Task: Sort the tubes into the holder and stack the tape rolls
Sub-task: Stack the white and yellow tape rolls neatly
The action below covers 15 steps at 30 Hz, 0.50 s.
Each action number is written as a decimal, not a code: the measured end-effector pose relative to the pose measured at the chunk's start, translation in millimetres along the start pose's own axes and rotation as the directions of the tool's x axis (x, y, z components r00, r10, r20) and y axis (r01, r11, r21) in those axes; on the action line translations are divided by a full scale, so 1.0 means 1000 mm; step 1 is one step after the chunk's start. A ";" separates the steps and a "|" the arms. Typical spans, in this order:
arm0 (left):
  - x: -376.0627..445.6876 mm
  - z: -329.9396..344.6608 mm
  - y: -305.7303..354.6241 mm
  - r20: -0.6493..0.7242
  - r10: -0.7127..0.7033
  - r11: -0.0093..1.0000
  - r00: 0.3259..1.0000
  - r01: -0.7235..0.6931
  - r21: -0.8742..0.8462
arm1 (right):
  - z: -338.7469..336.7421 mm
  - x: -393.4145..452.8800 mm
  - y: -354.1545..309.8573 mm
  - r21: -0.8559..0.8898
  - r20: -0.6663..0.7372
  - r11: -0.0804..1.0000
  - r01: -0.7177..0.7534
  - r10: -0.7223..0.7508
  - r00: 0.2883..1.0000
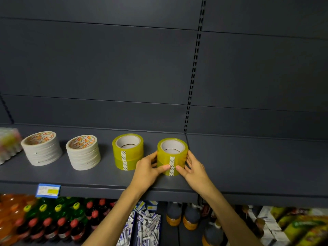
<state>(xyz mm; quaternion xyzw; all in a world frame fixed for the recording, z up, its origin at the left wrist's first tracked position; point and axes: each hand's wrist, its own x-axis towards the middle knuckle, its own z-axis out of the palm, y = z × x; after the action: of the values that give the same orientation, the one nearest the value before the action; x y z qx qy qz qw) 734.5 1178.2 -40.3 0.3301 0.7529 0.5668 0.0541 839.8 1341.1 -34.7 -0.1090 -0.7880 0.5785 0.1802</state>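
Clasping yellow tape stack (172,156) on shelf (99,176), left hand (148,170) and right hand (192,168) grip closed round it, tubes (147,226) heaped in bins below

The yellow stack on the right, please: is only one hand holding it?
No, the left hand and right hand both grip the yellow stack.

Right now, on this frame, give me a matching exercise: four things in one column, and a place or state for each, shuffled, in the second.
Things:
1. right yellow tape stack
2. left yellow tape stack
3. white tape stacks
4. blue price tag

Places or states:
A. on the shelf's front edge
B. held between the left hand and the right hand
C. left part of the shelf, two side by side
D. standing free, just left of the hands

Pairs: 1-B, 2-D, 3-C, 4-A
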 end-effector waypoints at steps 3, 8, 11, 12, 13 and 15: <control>-0.004 0.000 0.003 -0.014 0.019 0.999 1.000 -0.018 0.044 | 0.001 -0.002 0.000 -0.009 -0.046 1.000 0.003 -0.003 0.999; -0.009 0.001 0.009 -0.014 0.027 0.993 1.000 -0.025 0.117 | 0.005 -0.004 0.000 -0.092 -0.098 0.996 0.009 -0.018 0.995; -0.011 0.001 0.011 -0.015 0.029 0.984 0.999 -0.025 0.175 | 0.004 -0.005 0.001 -0.147 -0.109 0.989 0.009 -0.025 0.994; -0.011 0.002 0.010 -0.015 0.043 0.979 0.999 -0.040 0.200 | 0.004 -0.005 0.004 -0.156 -0.103 0.988 0.019 -0.035 0.994; -0.012 0.002 0.013 -0.013 0.040 0.973 0.999 -0.036 0.227 | 0.003 -0.005 0.005 -0.167 -0.089 0.986 0.017 -0.032 0.995; -0.014 0.002 0.013 -0.002 0.015 0.968 1.000 -0.014 0.250 | 0.006 -0.007 0.004 -0.170 -0.061 0.985 0.020 -0.030 0.998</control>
<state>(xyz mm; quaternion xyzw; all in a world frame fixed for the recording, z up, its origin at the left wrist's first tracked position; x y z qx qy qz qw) 751.7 1174.3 -33.7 0.3386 0.8160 0.4686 0.0064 844.1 1334.6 -41.7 -0.1323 -0.8295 0.5035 0.2025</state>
